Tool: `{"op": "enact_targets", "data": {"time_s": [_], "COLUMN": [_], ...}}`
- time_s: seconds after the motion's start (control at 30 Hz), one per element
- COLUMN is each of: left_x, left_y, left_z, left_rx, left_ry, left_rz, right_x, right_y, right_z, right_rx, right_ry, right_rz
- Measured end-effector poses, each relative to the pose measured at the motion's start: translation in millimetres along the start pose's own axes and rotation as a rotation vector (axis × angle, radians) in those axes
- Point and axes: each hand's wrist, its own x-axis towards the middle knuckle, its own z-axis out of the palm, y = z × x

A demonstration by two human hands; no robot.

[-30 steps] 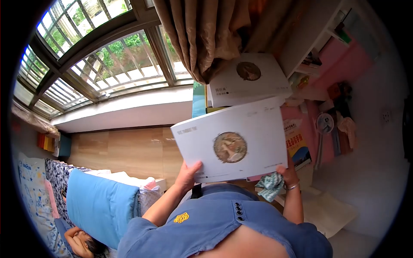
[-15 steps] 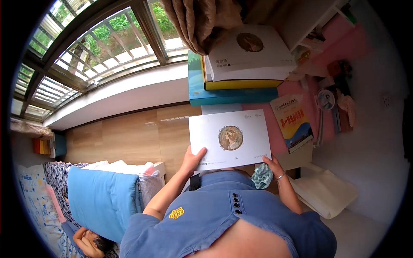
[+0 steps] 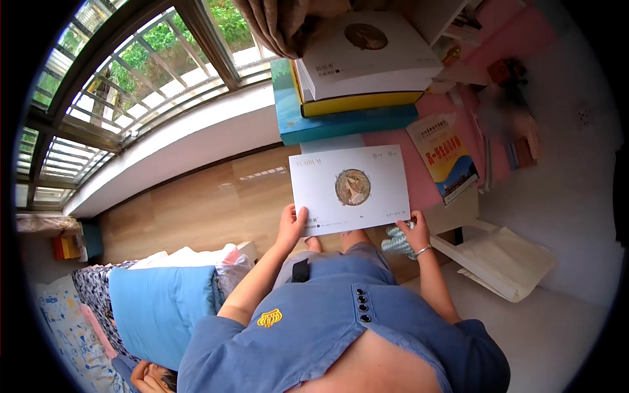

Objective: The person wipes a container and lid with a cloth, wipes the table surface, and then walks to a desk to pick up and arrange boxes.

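Observation:
In front of my body I hold a flat white printed box (image 3: pixel 386 180) with a round portrait on its face; whether it has depth is hidden. My left hand (image 3: pixel 290 226) grips its near left corner, thumb on top. At the near right corner, my right hand (image 3: pixel 414 230) pinches the edge with its thumb on top. A crumpled pale green patterned cloth (image 3: pixel 398 243) hangs from my right hand, beneath the box. Beyond it, a similar white box (image 3: pixel 373 72) lies on a yellow-edged box (image 3: pixel 360 103) and a blue box (image 3: pixel 347 128).
A printed booklet (image 3: pixel 445 157) lies on the pink desk (image 3: pixel 390 139) at right. Below it sits a cream paper bag (image 3: pixel 511 265). A barred window (image 3: pixel 151 72) is at upper left. On the left, a person (image 3: pixel 154 376) lies by a folded blue quilt (image 3: pixel 160 308).
The held box has moved slightly away from my body, with both hands. My feet now show below it. The camera view has shifted a little, and the cloth hangs more spread out.

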Motion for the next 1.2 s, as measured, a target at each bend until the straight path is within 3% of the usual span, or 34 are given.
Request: {"op": "enact_targets", "data": {"time_s": [0.07, 0.13, 0.27, 0.37, 0.4, 0.43, 0.53, 0.57, 0.6, 0.67, 0.73, 0.87, 1.2], "left_x": [-15.1, -37.3, -55.2, -58.6, -60.9, -62.4, -71.8, -72.2, -69.9, -58.9, -43.4, -38.6, -54.1], "left_y": [-8.5, -10.1, 7.6, 1.0, 1.7, 5.0, 63.9, 88.4, 115.6, 156.1, 175.9, 182.4, 136.9], "left_z": [-0.8, -1.2, 2.7, 8.9, 9.7, 8.8, 1.1, -4.3, -4.6, -10.9, -17.7, -28.3, -40.8], "left_rx": [-0.014, 0.220, 0.350, 0.327, 0.334, 0.130, -0.319, -0.342, -0.327, -0.534, -0.556, -0.637, -0.670], "left_ry": [0.051, 0.124, 0.155, 0.238, 0.236, 0.260, 0.261, 0.212, 0.198, 0.090, 0.015, 0.039, 0.201], "left_rz": [0.033, 0.108, 0.113, 0.117, 0.113, 0.134, 0.024, 0.046, 0.191, 0.175, 0.206, 0.239, 0.163], "right_x": [1.3, 5.7, 20.7, 16.9, 18.5, 20.2, 21.0, 24.5, 30.0, 48.6, 78.2, 112.4, 123.8], "right_y": [8.7, 17.9, 44.4, 50.6, 40.7, 29.8, -16.0, -35.4, -54.6, -90.2, -109.1, -130.4, -124.9], "right_z": [3.6, 4.3, 11.3, 11.2, -1.7, -16.4, -63.1, -81.0, -96.6, -111.6, -123.0, -129.6, -129.6], "right_rx": [0.062, 0.075, 0.094, 0.269, 0.391, 0.509, 0.781, 0.805, 0.827, 0.871, 0.948, 1.008, 1.037], "right_ry": [0.053, 0.055, -0.052, -0.073, -0.231, -0.388, -0.522, -0.492, -0.464, -0.295, -0.409, -0.516, -0.621], "right_rz": [-0.037, -0.104, -0.200, -0.158, 0.013, 0.185, 0.227, 0.191, 0.156, 0.110, 0.018, -0.110, -0.039]}}
